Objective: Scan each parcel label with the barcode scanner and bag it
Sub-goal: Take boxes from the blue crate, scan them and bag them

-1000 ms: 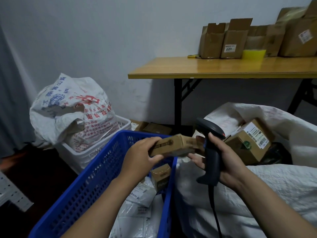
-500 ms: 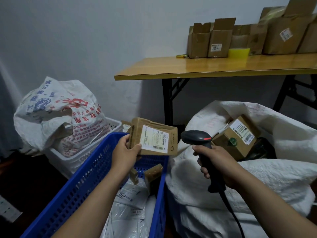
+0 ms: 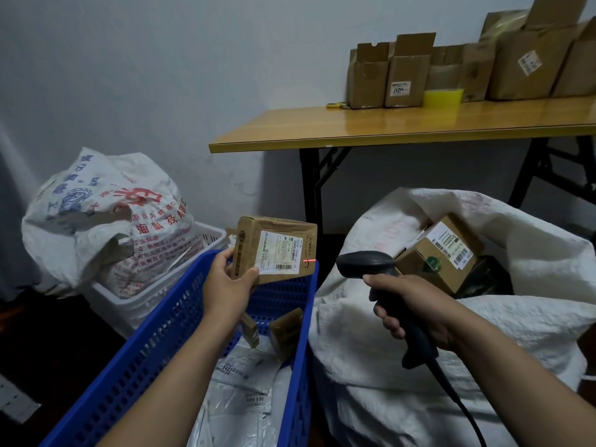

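Observation:
My left hand (image 3: pixel 228 283) grips a small brown cardboard parcel (image 3: pixel 283 232) above the far end of the blue basket (image 3: pixel 135 366), its white label turned toward me. My right hand (image 3: pixel 416 304) holds a black corded barcode scanner (image 3: pixel 366 263) by its handle, head pointing left at the parcel. A short red scan line sits on the parcel just right of the label. The large white woven bag (image 3: pixel 403 343) lies open to the right, with a labelled brown box (image 3: pixel 438 253) inside it.
The blue basket holds white mailer parcels (image 3: pixel 245 388) and two small brown boxes (image 3: pixel 287 327). A white basket (image 3: pixel 154 298) with a printed sack (image 3: pixel 106 217) stands at the left. A wooden table (image 3: pixel 387 125) with several cardboard boxes (image 3: pixel 406 75) is behind.
My left hand turned the parcel from edge-on to label facing me. My right hand drew the scanner away to the right and levelled it; a red scan line now shows on the parcel.

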